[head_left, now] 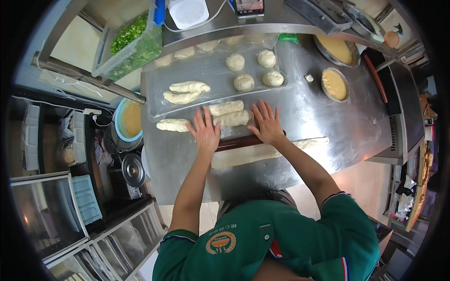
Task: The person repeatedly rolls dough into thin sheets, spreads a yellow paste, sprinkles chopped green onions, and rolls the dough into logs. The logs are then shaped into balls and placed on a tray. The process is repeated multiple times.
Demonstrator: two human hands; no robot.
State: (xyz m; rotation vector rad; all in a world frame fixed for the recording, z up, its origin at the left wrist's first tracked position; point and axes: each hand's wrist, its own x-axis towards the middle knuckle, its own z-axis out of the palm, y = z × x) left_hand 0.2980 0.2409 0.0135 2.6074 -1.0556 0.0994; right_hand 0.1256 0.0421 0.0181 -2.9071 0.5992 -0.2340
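Observation:
A dark reddish-brown rolling pin point(236, 143) lies across the near part of the metal table, on or against a flattened strip of dough point(243, 156). My left hand point(206, 133) is over its left end, palm down, with fingers stretched forward. Over the other end, my right hand point(268, 125) also lies flat with fingers spread. Just beyond the pin, between both hands, are a thick dough roll point(233, 118) and another dough roll point(226, 107). One more dough piece point(173, 124) sits left of my left hand. A narrow dough tail point(311, 142) reaches right past my right forearm.
Behind the rolls, a shallow clear tray point(161, 107) carries dough balls point(243, 82) and long dough pieces point(190, 87). A bowl of yellowish paste point(334, 85) and a larger pan point(352, 51) stand at right. A bin of chopped greens point(152, 56) is at upper left, beside a metal shelf edge point(225, 32).

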